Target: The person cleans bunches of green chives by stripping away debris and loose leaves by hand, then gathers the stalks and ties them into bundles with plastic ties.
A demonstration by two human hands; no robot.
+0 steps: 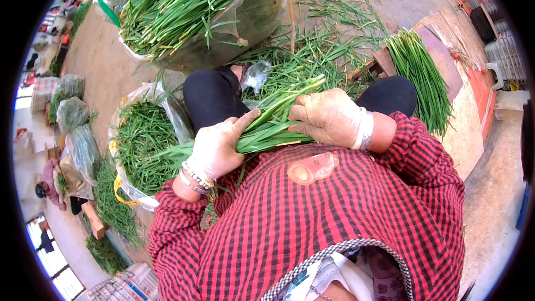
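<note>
A loose bunch of long green leafy stalks, perhaps garlic chives (267,133), lies across my lap between both hands. My left hand (219,144), in a pale thin glove, is closed around the bunch near its leafy end, thumb along the top. Gloved as well, my right hand (326,119) has its fingers curled at the stalks near their pale cut ends; its fingertips are partly hidden. To the right, a neat sheaf of the same greens (420,79) rests on a board. A large plastic bag full of greens (179,12) stands beyond my knees.
An open plastic bag of loose leaves (144,146) sits at my left. Scattered leaves (317,50) cover the floor ahead. Filled plastic bags (73,115) and a crouching person (52,184) are farther left. Plastic crates (503,56) stand at the far right.
</note>
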